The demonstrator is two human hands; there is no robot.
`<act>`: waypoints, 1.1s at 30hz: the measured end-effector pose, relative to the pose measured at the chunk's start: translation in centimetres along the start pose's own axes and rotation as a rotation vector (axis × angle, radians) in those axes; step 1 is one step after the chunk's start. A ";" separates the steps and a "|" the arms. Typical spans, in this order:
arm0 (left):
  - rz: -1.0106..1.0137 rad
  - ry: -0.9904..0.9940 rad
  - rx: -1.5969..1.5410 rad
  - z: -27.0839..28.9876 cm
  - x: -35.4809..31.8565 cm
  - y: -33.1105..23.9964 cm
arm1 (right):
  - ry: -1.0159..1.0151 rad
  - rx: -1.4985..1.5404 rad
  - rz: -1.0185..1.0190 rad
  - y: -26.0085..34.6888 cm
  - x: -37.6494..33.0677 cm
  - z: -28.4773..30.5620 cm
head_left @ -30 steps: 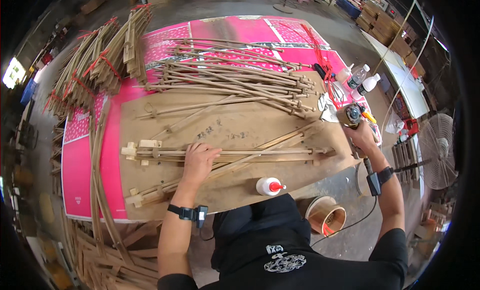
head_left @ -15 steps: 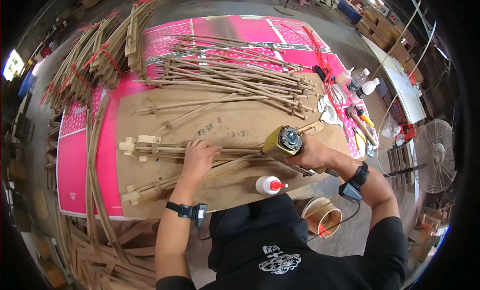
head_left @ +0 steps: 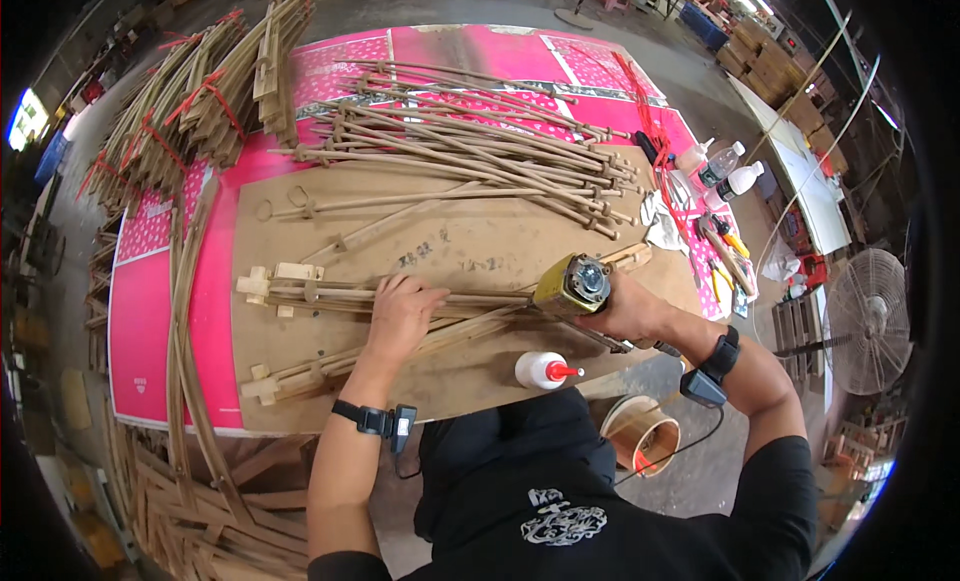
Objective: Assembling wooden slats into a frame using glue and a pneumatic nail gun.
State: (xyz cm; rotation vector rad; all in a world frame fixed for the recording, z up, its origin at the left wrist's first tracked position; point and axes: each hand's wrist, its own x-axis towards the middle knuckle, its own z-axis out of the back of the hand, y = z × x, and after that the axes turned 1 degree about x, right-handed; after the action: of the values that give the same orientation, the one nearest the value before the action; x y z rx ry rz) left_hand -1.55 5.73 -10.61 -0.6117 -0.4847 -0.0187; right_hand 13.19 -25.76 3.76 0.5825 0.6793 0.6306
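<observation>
Brown fibreboard (head_left: 470,246) covers the pink desk (head_left: 150,321) at mid-frame, likely as a work surface, with loose rattan rods (head_left: 480,146) piled across its upper edge. Left hand (head_left: 400,316) lies flat, fingers spread, pinning the rod-and-block frame (head_left: 300,293) so it cannot shift. Right hand (head_left: 630,316) has its grip closed around a yellow power tool (head_left: 572,286) at the frame's right end; a glue bottle (head_left: 545,370) lies below.

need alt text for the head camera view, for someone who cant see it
Seen from above, a person's left hand presses down on long wooden sticks lying on a brown board, while the right hand holds a yellow power tool against them. A white glue bottle lies near the board's front edge, with more sticks piled behind.
</observation>
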 end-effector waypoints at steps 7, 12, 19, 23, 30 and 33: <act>0.015 -0.006 0.009 0.1 -0.2 0.3 | -0.028 -0.021 0.040 -0.6 0.0 -0.4; 0.019 0.004 -0.005 0.0 -0.1 0.0 | -0.017 -0.061 0.032 -1.0 -0.3 0.1; 0.007 -0.029 -0.013 0.0 -0.5 0.1 | -0.003 -0.058 0.020 -1.0 -0.5 -0.1; -0.003 -0.008 0.001 0.1 0.4 -0.4 | -0.029 -0.076 -0.004 -2.9 -0.4 -0.6; 0.019 0.023 0.025 0.2 -0.1 0.3 | -0.072 0.006 -0.026 -1.9 -1.3 -0.3; 0.008 0.024 0.007 0.1 -0.2 0.5 | -0.116 0.066 -0.163 0.1 -3.6 1.7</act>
State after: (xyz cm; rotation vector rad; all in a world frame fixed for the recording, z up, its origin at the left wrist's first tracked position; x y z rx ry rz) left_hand -1.67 6.19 -10.90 -0.6055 -0.4592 -0.0169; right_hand 12.17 -28.68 6.37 0.6128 0.6332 0.4210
